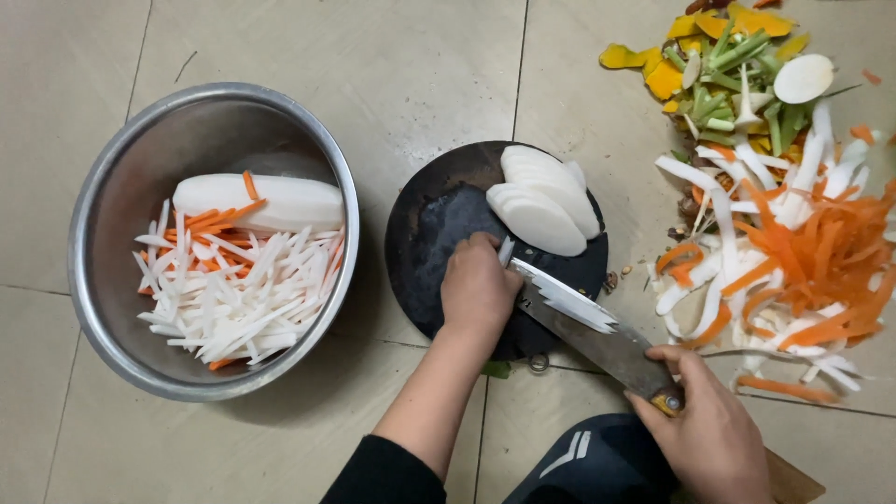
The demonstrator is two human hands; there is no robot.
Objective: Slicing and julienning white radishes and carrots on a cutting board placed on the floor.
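White radish slices [543, 201], smooth, oval and overlapping like fallen tiles, lie at the upper right of a round dark cutting board [439, 233] in the centre of the frame. The board looks worn and matt, and sits directly on a pale tiled floor [411, 65].

Just below the slices, the left hand [478, 289] is curled into a loose fist, knuckles up, pressing down on the board; what lies under its fingers is hidden. Touching its right side is the flat blade of a broad metal cleaver [583, 322], which slants from the middle of the board toward the lower right. Thin white radish strips cling to the top of the blade. The right hand [714, 429] is wrapped firmly around the cleaver's handle at the lower right of the frame.

At the left stands a wide, shiny steel bowl [121, 187]. It holds a heap of white radish matchsticks [238, 299] mixed with a few orange carrot strips, and behind them a large peeled radish piece [280, 201], long and smooth.

On the floor at the right lies a loose pile of peelings [793, 233]: curling white and orange ribbons, with green stalk pieces and yellow scraps in the upper right corner.
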